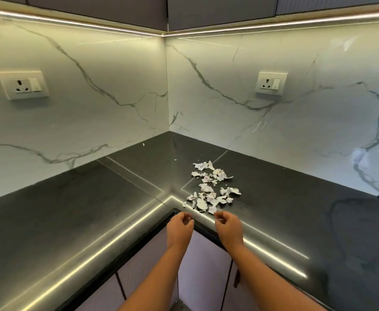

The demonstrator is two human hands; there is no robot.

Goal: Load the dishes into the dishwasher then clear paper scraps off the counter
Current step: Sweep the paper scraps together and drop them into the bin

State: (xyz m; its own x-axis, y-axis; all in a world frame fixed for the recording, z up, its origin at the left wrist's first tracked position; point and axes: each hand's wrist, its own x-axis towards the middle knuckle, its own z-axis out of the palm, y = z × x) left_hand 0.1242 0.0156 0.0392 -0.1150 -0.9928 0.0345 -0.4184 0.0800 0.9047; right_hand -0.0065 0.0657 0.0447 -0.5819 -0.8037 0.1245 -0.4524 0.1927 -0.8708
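Looking down into the inner corner of a dark, glossy L-shaped table [71,209]; on it, just right of the corner seam, a loose heap of paper scraps [211,189]: white, torn and crumpled, strung from near the front edge back toward the wall; nearest pieces just beyond both hands, not touching them; two stray flecks [175,159] farther back, well apart from the heap.

Left hand [180,226] raised over the table's inner front edge, back turned to the camera; grip loosely curled, thumb close to forefinger, nothing visible in it.

Right hand [229,227] near it but apart, over the same edge and nearer the heap; grip half closed, forefinger and thumb drawn together at a thin pale sliver; too small to tell whether a pinched scrap or only a glint, so cannot tell what, if anything, sits in that grip.

Bare forearms reaching up from the bottom of the view.

Behind the table, white wall panels [116,86] with grey marble veins, meeting at the corner; a left socket [22,85] on one panel, a right socket [271,83] on the other; above, a light strip [71,22] under dark upper cabinets [116,7], mirrored as a bright line along the table's front.

Below the hands, pale lower cabinet doors [206,265]; on one, a dark handle [236,277].
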